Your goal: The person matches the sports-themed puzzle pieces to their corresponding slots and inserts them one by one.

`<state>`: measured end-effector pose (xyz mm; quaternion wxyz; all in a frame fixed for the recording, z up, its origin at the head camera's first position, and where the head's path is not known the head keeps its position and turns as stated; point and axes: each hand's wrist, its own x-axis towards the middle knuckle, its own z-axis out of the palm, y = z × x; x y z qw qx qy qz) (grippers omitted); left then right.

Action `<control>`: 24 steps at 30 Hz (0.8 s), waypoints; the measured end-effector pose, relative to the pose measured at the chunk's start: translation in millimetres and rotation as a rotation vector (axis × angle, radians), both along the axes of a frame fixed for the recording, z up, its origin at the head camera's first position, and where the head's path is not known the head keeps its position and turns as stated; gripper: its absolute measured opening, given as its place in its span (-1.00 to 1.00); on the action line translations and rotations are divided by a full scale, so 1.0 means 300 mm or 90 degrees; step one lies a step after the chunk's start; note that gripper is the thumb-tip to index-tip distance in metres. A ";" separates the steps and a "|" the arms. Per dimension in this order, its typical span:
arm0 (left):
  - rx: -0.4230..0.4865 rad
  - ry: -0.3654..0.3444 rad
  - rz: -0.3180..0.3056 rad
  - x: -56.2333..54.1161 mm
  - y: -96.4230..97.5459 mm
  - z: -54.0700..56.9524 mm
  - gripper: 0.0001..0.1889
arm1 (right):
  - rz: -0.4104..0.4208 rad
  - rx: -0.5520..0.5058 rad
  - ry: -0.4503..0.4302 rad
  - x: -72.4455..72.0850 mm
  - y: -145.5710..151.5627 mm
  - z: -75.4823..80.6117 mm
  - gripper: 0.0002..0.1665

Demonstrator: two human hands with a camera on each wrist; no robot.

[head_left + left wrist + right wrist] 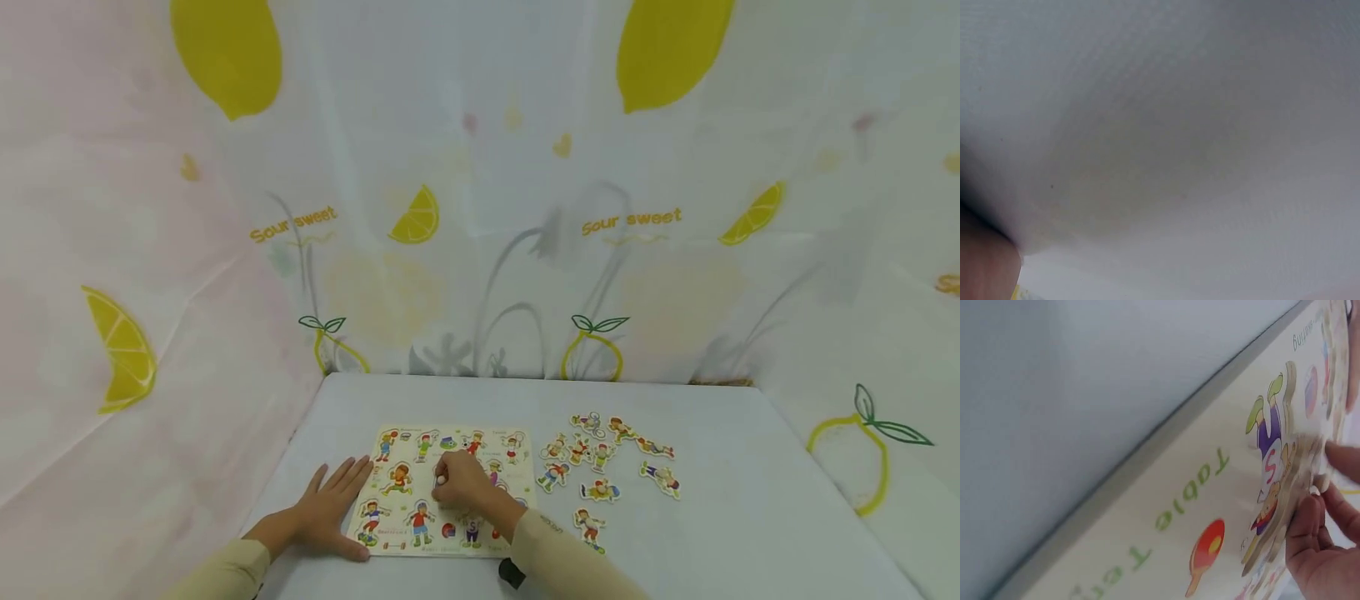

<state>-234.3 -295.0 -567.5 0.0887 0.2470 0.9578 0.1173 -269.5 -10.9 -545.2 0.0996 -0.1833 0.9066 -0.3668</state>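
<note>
A wooden puzzle board [521, 479] printed with children playing sports lies on the white table. My right hand [461, 482] is over its middle, fingers bent, with thumb and fingertips pinching a small puzzle piece [1320, 482] close to the board's surface. Most of that piece is hidden behind the fingers. Spread flat on the table at the board's left edge, my left hand [330, 508] has its fingertips and thumb right at that edge. Several sports figures, such as the one with an S on its shirt [1270, 464], show on the board. The left wrist view shows mostly blurred white surface.
Loose puzzle pieces lie right of the board, among them one near the front [588, 527], one beside the board [553, 476] and one farthest right [660, 480]. A small black object [512, 573] is by the right sleeve. Lemon-print cloth [480, 275] hangs around the table.
</note>
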 end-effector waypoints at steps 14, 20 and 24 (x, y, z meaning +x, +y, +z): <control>-0.006 -0.023 0.003 0.010 0.010 0.016 0.42 | 0.069 0.075 0.097 0.003 0.083 0.020 -0.03; -0.016 -0.018 0.014 0.003 0.013 0.001 0.44 | 0.106 0.166 0.200 -0.007 0.135 0.004 -0.01; -0.009 -0.017 0.017 -0.004 0.009 -0.017 0.44 | 0.120 0.194 0.217 -0.015 0.152 -0.001 0.01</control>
